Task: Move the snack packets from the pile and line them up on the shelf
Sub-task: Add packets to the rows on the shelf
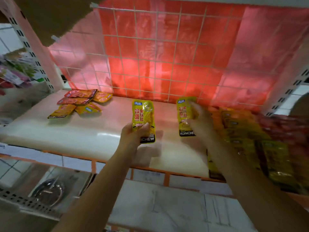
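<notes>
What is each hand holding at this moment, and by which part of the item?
The left hand grips a yellow snack packet by its lower end. The right hand grips a second yellow packet along its right edge.

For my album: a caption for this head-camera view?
Each hand, left and right, holds a yellow snack packet over the shelf.

Both hands [133, 136] [199, 118] outstretched, gripping.

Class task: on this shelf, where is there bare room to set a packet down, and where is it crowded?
Bare: the shelf between the loose pile at back left and the left hand; also its front left. Crowded: the right side, filled by the packet row.
</notes>
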Available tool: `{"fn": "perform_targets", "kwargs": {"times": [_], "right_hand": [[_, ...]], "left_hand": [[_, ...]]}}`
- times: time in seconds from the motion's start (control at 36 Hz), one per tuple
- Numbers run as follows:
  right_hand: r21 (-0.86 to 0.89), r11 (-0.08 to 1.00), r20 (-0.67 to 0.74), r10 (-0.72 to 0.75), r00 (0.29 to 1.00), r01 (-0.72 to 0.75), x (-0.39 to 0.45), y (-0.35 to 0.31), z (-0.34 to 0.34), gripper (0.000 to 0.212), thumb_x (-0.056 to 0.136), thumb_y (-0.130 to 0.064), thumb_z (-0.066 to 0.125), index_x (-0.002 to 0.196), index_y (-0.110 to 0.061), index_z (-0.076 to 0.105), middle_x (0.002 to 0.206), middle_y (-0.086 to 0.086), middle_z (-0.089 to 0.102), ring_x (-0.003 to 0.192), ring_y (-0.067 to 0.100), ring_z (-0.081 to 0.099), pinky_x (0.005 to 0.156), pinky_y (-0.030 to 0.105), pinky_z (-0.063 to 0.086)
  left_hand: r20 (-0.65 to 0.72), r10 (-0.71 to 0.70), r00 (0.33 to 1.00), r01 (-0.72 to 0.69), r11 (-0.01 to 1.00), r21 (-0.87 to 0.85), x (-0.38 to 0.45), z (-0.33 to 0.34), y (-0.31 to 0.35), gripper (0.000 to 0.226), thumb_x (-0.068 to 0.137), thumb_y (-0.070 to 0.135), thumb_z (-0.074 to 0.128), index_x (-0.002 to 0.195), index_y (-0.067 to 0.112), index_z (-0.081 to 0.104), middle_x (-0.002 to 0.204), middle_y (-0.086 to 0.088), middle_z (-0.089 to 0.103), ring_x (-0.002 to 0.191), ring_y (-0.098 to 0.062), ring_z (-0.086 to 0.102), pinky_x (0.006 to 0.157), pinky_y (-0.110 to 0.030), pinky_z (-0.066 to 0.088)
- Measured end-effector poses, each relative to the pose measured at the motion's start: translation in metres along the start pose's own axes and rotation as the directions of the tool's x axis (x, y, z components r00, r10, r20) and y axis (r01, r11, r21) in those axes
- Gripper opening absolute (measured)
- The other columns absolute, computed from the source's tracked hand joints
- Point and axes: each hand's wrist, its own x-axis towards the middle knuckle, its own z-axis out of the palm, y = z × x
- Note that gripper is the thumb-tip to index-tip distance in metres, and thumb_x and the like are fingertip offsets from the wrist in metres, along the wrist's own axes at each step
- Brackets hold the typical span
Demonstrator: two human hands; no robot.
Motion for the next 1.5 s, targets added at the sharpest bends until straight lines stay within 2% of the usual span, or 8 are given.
{"fn": "perform_targets", "kwargs": {"times": [0.17,0.44,0.67,0.86,0.94,1.11,1.25,1.5], "right_hand": [[-0.405,0.912,0.078,0.107,0.991,-0.067,0.028,0.017,-0.033,0.063,0.084,0.004,0.057,0.142,-0.009,0.038,0.143,0.015,0.042,0.130,0.027,0.040,0.100,0.024,0.028],[-0.748,0.662,0.139,0.075,0.987,0.055,0.044,0.022,-0.022,0.041,0.082,-0.032,0.068,0.113,-0.006,0.061,0.121,0.018,0.059,0.115,0.034,0.052,0.092,0.034,0.043],[-0.756,0.653,0.088,0.037,0.995,0.043,0.044,0.026,-0.028,0.037,0.082,-0.025,0.065,0.117,-0.012,0.062,0.125,0.018,0.052,0.118,0.035,0.046,0.096,0.036,0.041],[-0.701,0.711,0.053,-0.018,0.998,0.050,0.034,0.024,-0.054,0.035,0.088,-0.024,0.059,0.123,-0.022,0.062,0.118,0.022,0.052,0.113,0.038,0.044,0.094,0.036,0.037],[-0.649,0.760,0.010,0.007,1.000,0.001,0.030,0.025,-0.060,0.034,0.085,-0.028,0.062,0.119,-0.020,0.064,0.117,0.022,0.053,0.113,0.038,0.047,0.094,0.037,0.040],[-0.624,0.782,0.007,0.018,1.000,-0.009,0.025,0.028,-0.068,0.035,0.084,-0.028,0.061,0.115,-0.012,0.066,0.119,0.020,0.052,0.114,0.035,0.046,0.094,0.034,0.038],[-0.626,0.777,0.030,-0.054,0.998,0.061,0.023,0.023,-0.065,0.038,0.088,-0.037,0.059,0.122,-0.021,0.061,0.118,0.016,0.049,0.115,0.032,0.041,0.094,0.034,0.036],[-0.680,0.705,0.169,-0.116,0.979,0.201,0.025,-0.007,0.002,0.035,0.088,-0.023,0.052,0.121,-0.014,0.060,0.123,0.013,0.048,0.118,0.030,0.042,0.096,0.032,0.035]], "left_hand": [[-0.002,-0.065,0.998,0.065,0.995,0.070,0.000,0.034,-0.017,0.008,0.088,0.007,0.060,0.086,0.011,0.066,0.068,0.000,0.067,0.064,-0.017,0.065,0.063,-0.031,0.054],[-0.058,-0.158,0.986,0.165,0.976,0.145,0.017,0.052,-0.020,0.016,0.085,-0.002,0.059,0.085,0.014,0.062,0.077,-0.010,0.063,0.067,-0.024,0.060,0.063,-0.032,0.050],[-0.084,-0.221,0.972,0.230,0.966,0.118,0.025,0.064,-0.025,0.022,0.088,-0.004,0.052,0.109,0.002,0.055,0.080,-0.011,0.060,0.070,-0.024,0.059,0.058,-0.031,0.050],[-0.034,-0.217,0.976,0.217,0.934,0.283,0.028,0.113,-0.029,0.012,0.087,0.021,0.053,0.088,0.010,0.057,0.083,-0.014,0.063,0.071,-0.025,0.060,0.060,-0.031,0.049],[0.000,-0.154,0.988,0.132,0.845,0.519,0.027,0.127,-0.033,0.036,0.085,0.032,0.041,0.099,0.004,0.057,0.102,-0.021,0.062,0.097,-0.036,0.058,0.086,-0.044,0.049],[0.116,-0.101,0.988,-0.063,0.423,0.904,0.034,0.137,-0.034,0.033,0.097,0.023,0.037,0.111,0.001,0.056,0.113,-0.020,0.059,0.104,-0.033,0.055,0.081,-0.033,0.041],[0.167,-0.084,0.982,-0.152,0.165,0.975,0.036,0.136,-0.034,0.031,0.093,0.036,0.047,0.108,0.012,0.060,0.107,-0.011,0.064,0.096,-0.026,0.061,0.068,-0.029,0.041],[0.174,0.140,0.975,-0.174,-0.010,0.985,0.043,0.070,-0.005,0.027,0.095,0.033,0.043,0.101,0.008,0.052,0.104,-0.012,0.057,0.095,-0.030,0.056,0.069,-0.029,0.035]]}}
